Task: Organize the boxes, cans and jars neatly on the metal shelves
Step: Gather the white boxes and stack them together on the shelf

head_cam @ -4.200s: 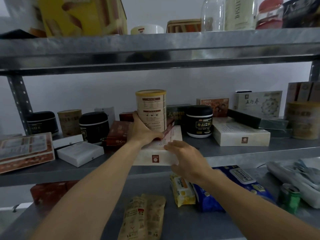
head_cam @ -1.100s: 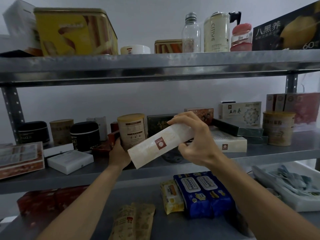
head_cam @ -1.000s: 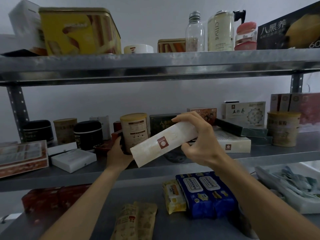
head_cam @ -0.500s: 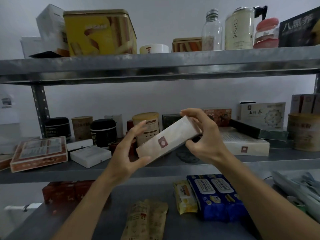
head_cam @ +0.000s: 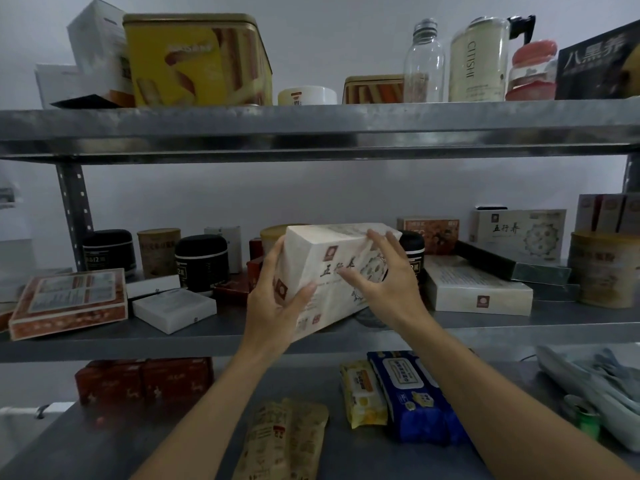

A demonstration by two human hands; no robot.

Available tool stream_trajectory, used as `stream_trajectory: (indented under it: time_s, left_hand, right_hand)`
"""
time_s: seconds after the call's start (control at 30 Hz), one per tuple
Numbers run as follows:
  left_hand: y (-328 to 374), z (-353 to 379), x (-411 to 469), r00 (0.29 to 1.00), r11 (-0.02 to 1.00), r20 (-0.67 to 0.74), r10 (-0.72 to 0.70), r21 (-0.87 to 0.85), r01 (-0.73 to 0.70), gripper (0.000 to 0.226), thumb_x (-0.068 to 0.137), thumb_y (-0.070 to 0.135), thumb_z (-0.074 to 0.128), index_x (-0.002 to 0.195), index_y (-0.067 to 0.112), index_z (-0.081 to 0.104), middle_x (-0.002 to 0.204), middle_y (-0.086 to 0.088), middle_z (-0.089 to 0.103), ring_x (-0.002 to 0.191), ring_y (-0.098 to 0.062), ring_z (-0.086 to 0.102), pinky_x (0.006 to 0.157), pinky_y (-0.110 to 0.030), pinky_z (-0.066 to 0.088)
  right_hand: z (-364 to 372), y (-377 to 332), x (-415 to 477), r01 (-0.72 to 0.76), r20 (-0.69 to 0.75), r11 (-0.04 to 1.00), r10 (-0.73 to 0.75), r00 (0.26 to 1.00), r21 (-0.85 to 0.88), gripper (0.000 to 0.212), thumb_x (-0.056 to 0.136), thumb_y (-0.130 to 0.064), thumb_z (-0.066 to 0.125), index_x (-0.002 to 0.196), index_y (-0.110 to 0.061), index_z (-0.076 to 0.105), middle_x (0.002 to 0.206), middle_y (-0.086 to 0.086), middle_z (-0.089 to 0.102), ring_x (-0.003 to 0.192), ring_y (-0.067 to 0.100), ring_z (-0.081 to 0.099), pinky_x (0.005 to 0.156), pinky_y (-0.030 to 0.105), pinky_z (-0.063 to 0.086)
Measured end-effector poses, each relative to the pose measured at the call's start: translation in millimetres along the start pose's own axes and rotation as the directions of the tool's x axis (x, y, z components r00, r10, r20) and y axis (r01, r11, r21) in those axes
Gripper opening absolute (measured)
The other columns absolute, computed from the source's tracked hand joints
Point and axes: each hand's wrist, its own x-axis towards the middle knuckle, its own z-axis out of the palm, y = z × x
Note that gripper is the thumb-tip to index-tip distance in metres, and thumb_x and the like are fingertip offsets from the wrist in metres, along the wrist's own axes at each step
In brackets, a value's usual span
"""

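A white box with Chinese lettering (head_cam: 322, 258) is tilted in front of the middle metal shelf (head_cam: 207, 336), its printed face toward me. My left hand (head_cam: 273, 299) grips its left end, thumb across the front. My right hand (head_cam: 384, 275) lies against the box's right part with fingers spread. A tan can (head_cam: 272, 233) stands mostly hidden behind the box. A matching white box (head_cam: 478, 289) lies flat on the shelf to the right, beside a black jar (head_cam: 414, 251).
Black jars (head_cam: 202, 263), a tan can (head_cam: 158, 252) and flat boxes (head_cam: 67, 301) fill the middle shelf's left. A yellow tin (head_cam: 197, 60), bottles (head_cam: 424, 64) and jars sit on the top shelf (head_cam: 311, 128). Snack packs (head_cam: 287, 441) and blue wipes (head_cam: 412, 400) lie on the lower shelf.
The white box has turned from edge-on to face-on. My left hand closed round its left end. My right hand shifted from gripping the far end to lying spread on the front.
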Motion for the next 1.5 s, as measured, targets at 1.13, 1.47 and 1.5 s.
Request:
stream_trajectory:
  time_s: [1.13,1.47,1.5]
  left_hand:
    - [17,10,16,0.976,0.957,0.064,-0.207,-0.192,0.216,0.072,0.093,0.018,0.059,0.143,0.058,0.023,0.122,0.011,0.061,0.098,-0.008,0.069,0.068,-0.03,0.059]
    - [42,41,32,0.971,0.968,0.108,-0.215,-0.106,0.226,0.062,0.091,0.03,0.062,0.141,0.05,0.031,0.108,0.015,0.064,0.086,-0.007,0.067,0.06,-0.024,0.057]
    - [45,45,36,0.971,0.969,0.111,-0.211,-0.104,0.223,0.06,0.09,0.031,0.062,0.14,0.05,0.033,0.109,0.015,0.064,0.089,-0.01,0.068,0.063,-0.028,0.058]
  right_hand:
    - [-19,29,9,-0.272,-0.1,0.941,0.296,0.95,0.204,0.156,0.02,-0.065,0.088,0.152,-0.041,0.009,0.142,-0.002,0.046,0.133,0.024,0.042,0.111,0.053,0.036]
    - [-77,9,3,-0.286,-0.341,0.956,0.247,0.907,-0.069,0.143,0.04,-0.056,0.091,0.153,-0.039,0.005,0.131,0.01,0.036,0.122,0.028,0.036,0.106,0.051,0.037]
    - [-84,7,3,-0.28,-0.36,0.957,0.234,0.903,-0.079,0.143,0.041,-0.055,0.091,0.153,-0.039,0.005,0.131,0.01,0.036,0.122,0.028,0.037,0.106,0.05,0.037]
